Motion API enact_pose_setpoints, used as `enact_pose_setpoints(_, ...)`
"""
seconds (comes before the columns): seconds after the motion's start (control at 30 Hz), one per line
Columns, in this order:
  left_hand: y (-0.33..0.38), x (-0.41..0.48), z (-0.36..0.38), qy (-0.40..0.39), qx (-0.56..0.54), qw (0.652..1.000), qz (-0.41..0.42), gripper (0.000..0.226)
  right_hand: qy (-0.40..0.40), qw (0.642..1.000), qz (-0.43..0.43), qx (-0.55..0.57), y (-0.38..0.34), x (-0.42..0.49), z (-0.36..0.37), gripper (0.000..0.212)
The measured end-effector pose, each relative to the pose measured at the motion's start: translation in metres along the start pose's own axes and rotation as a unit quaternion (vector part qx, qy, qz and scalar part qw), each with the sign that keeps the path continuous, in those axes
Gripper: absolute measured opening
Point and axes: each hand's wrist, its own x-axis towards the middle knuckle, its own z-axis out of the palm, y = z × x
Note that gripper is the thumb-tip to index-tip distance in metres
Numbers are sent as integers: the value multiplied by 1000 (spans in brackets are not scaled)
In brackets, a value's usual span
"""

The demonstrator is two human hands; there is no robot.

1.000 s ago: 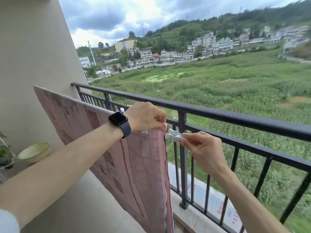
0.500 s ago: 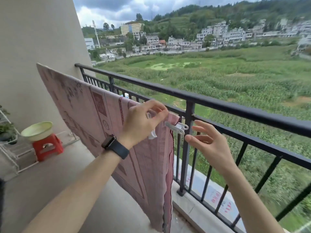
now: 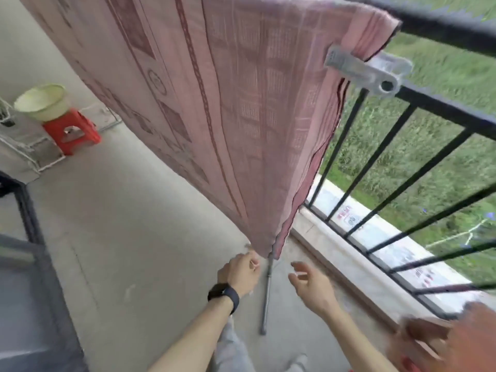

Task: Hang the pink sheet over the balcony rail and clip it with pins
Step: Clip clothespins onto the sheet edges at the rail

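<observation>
The pink sheet (image 3: 241, 108) hangs over the black balcony rail (image 3: 440, 25), running from 10 o'clock across the top to 1 o'clock. Its cloth is dusty pink with darker maroon bands, squares and 1 round motif, and it falls in soft vertical folds that narrow to a corner near the centre of the view, just above the floor (image 3: 128, 237). At 1 o'clock 1 pale grey pin (image 3: 367, 69) grips the sheet's gathered edge at the lower bar beneath the rail; its ringed tail points right.

The left hand (image 3: 240, 273), at 6 o'clock, wears a dark watch (image 3: 224, 295) on the wrist and reaches up to the sheet's bottom corner, fingers pinched narrowly on the hem. The right hand (image 3: 311, 287), just right of it, is spread wide with fingers apart, holding nothing and clear of the cloth. A thin grey rod (image 3: 267, 296) lies on the floor between the 2 hands.

At 9 o'clock a pale green basin (image 3: 41, 100) sits on a red stool (image 3: 71, 131).
</observation>
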Motion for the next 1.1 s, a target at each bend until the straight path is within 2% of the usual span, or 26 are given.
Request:
enact_pose_setpoints(0.13, -27, 27, 27, -29, 37, 999, 8, 15, 17, 998, 15, -65, 15, 22, 34, 29)
enact_pose_setpoints(0.33, -59, 80, 75, -44, 92, 994, 23, 27, 33, 995, 24, -89, 56, 86, 74, 32)
enact_pose_setpoints(0.53, -87, 145, 168, -26, 112, 993, 14, 46, 65, 995, 30, -68, 136, 177, 127, 50)
enact_pose_setpoints(0.67, -111, 188, 232, 9, 95, 995, 6, 56, 76, 996, -4, -49, 189, 236, 165, 58)
enact_pose_setpoints(0.73, -121, 205, 258, 30, 46, 998, 28, 61, 78, 995, -43, -37, 210, 261, 182, 54)
enact_pose_setpoints(0.8, -128, 218, 281, 68, -19, 995, 64, 65, 76, 992, -101, -8, 226, 282, 196, 33)
enact_pose_setpoints(0.87, -134, 229, 303, 122, -51, 987, 92, 57, 87, 985, -144, 30, 241, 295, 208, 16)
enact_pose_setpoints(0.97, -145, 242, 331, 201, -74, 969, 120, 35, 119, 973, -184, 69, 261, 304, 223, 32)
enact_pose_setpoints(1.1, -156, 241, 354, 276, -122, 946, 114, 16, 158, 954, -226, 119, 281, 301, 238, 20)
